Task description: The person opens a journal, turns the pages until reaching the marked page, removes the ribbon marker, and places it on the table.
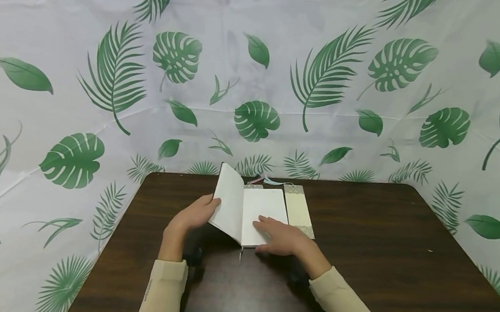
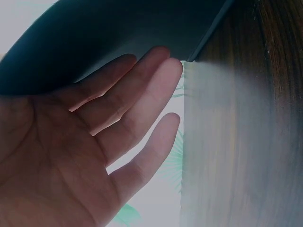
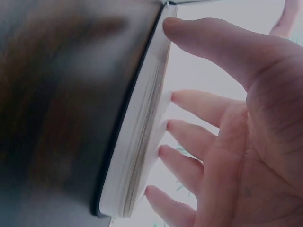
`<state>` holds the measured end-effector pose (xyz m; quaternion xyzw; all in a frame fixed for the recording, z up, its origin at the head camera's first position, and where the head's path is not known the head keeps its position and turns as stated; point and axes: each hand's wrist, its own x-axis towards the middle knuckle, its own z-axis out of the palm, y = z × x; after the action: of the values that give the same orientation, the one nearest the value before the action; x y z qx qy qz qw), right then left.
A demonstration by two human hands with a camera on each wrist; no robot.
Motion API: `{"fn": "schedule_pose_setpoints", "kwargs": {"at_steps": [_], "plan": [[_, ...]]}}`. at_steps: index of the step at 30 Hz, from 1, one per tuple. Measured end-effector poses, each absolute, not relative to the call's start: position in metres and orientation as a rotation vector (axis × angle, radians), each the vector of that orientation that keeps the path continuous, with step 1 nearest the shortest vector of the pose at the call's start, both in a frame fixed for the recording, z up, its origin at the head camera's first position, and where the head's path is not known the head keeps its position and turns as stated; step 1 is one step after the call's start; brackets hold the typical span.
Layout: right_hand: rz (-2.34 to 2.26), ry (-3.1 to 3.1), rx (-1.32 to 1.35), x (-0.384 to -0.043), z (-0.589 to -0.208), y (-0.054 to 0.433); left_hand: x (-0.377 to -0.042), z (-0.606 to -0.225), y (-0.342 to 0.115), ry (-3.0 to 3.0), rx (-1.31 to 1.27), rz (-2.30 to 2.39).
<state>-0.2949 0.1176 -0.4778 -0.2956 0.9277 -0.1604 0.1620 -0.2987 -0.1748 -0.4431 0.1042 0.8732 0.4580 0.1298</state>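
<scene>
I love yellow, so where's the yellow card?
In the head view, the yellow card lies on the table, just right of the open book, beyond the right hand.

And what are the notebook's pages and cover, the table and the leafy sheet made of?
The pages look like matte white paper: the right wrist view shows thin stacked edges. The cover looks dark and smooth, perhaps leather-like plastic or coated card; I can't tell. The table seems wood or laminate: brown grain, soft sheen. The leafy sheet is probably smooth printed fabric, since it's creased.
</scene>
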Motion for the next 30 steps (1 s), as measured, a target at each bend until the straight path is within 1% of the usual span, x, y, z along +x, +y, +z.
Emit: {"fn": "schedule_pose_setpoints", "kwargs": {"at_steps": [5, 11, 18, 30], "plan": [[-0.532, 2.631, -0.862, -0.298, -0.478, 0.124, -0.298, -0.443, -0.174, 2.539, 0.316, 1.33], [-0.515, 2.651, -0.926, -0.303, -0.48, 0.13, -0.297, -0.442, -0.174, 2.539, 0.315, 1.324], [-0.572, 2.624, -0.908, -0.306, -0.481, 0.132, -0.298, -0.444, -0.176, 2.542, 0.279, 1.33], [-0.64, 2.575, -0.956, -0.309, -0.479, 0.135, -0.298, -0.444, -0.176, 2.541, 0.294, 1.322]]}}
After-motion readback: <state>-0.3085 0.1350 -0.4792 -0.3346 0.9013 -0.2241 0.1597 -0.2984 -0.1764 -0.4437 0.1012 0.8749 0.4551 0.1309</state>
